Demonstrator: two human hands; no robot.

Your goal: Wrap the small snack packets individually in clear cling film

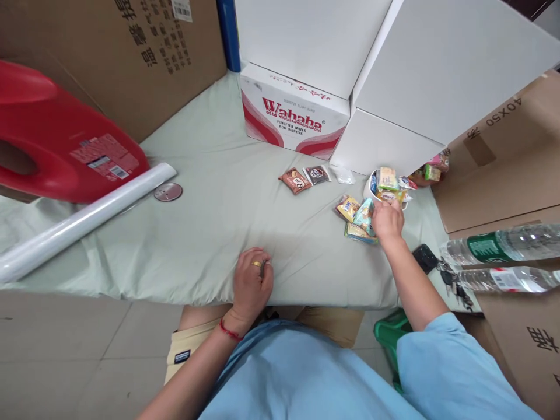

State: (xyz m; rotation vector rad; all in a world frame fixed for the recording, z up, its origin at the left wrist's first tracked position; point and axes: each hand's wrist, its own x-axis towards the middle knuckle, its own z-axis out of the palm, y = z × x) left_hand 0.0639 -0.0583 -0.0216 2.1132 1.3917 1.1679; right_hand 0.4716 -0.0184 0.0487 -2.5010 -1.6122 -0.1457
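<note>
My right hand (pixel 388 221) is closed at the front of a white bowl (pixel 368 189) heaped with small wrapped snacks. Its thumb side meets a light-blue snack packet (pixel 364 214), which leans on other packets lying on the table; the fingertips are partly hidden. Left of it lies a yellow-and-brown snack packet (pixel 349 207), with a flat green-and-yellow packet (pixel 359 233) just below. My left hand (pixel 252 281), wearing a gold ring, rests curled on the cloth near the front edge, and nothing shows in it.
Two snack packets (pixel 295 181) and a clear wrapper (pixel 343 174) lie before the Wahaha box (pixel 295 114). A red jug (pixel 65 140), a white roll (pixel 87 223) and a round disc (pixel 168 192) are at left. Keys (pixel 455 283), a phone (pixel 424 258) and bottles (pixel 516 244) lie right.
</note>
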